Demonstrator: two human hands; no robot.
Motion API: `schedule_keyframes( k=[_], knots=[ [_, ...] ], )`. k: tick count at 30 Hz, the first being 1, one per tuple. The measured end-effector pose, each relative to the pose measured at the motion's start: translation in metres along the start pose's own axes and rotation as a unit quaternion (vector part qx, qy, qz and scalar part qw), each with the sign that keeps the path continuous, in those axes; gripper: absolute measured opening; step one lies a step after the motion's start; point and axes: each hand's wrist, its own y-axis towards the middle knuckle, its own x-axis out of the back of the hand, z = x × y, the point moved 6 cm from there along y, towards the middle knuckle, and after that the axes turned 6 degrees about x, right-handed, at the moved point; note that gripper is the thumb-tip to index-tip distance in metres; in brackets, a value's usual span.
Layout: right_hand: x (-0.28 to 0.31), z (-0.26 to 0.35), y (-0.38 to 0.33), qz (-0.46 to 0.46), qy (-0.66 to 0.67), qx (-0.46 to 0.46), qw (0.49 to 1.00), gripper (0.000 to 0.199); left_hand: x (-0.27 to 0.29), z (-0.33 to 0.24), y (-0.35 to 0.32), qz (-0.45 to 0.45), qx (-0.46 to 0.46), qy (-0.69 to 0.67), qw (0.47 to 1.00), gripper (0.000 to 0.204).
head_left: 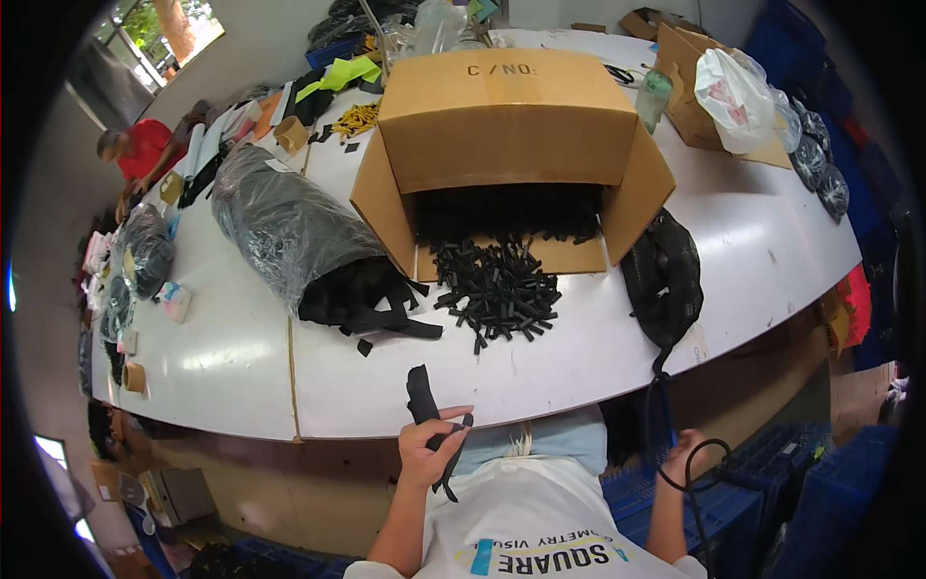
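The left hand [430, 454] pinches a black strip [421, 394] at the near edge of the worktop [357, 396]; the fingers cover its middle, and a small dark piece at the fingertips is hard to make out. The right hand [685, 452] is blurred beside a black cord [730, 454]; whether it grips that, I cannot tell. Far ahead, shadow obscures the contents of the carton [506, 121], behind a pile of black pieces [497, 294].
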Motion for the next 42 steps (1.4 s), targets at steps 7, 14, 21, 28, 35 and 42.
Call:
schedule_keyframes(
  k=[7, 14, 21, 28, 35, 42],
  knots=[
    [-0.063, -0.037, -0.143, 0.346, -0.079, -0.114, 0.928, 0.018, -0.009, -0.010, 0.002, 0.013, 0.000, 0.016, 1.000, 0.009],
    [-0.138, 0.053, -0.222, 0.605, -0.129, 0.000, 0.786, 0.029, -0.021, -0.032, 0.011, 0.005, -0.082, 0.096, 0.992, 0.019],
    [-0.176, 0.073, -0.267, 0.711, -0.003, -0.134, 0.690, 0.026, -0.025, -0.034, 0.006, 0.020, -0.091, 0.088, 0.992, 0.017],
    [-0.200, 0.086, -0.273, 0.698, 0.023, -0.056, 0.714, 0.020, -0.028, -0.037, 0.008, 0.029, -0.092, 0.110, 0.989, 0.016],
    [-0.210, 0.103, -0.278, 0.714, 0.090, -0.062, 0.692, 0.017, -0.033, -0.042, 0.007, 0.033, -0.131, 0.131, 0.982, 0.014],
    [-0.212, 0.108, -0.287, 0.703, 0.131, -0.050, 0.697, 0.016, -0.039, -0.050, 0.010, 0.032, -0.138, 0.120, 0.983, 0.016]
  ],
)
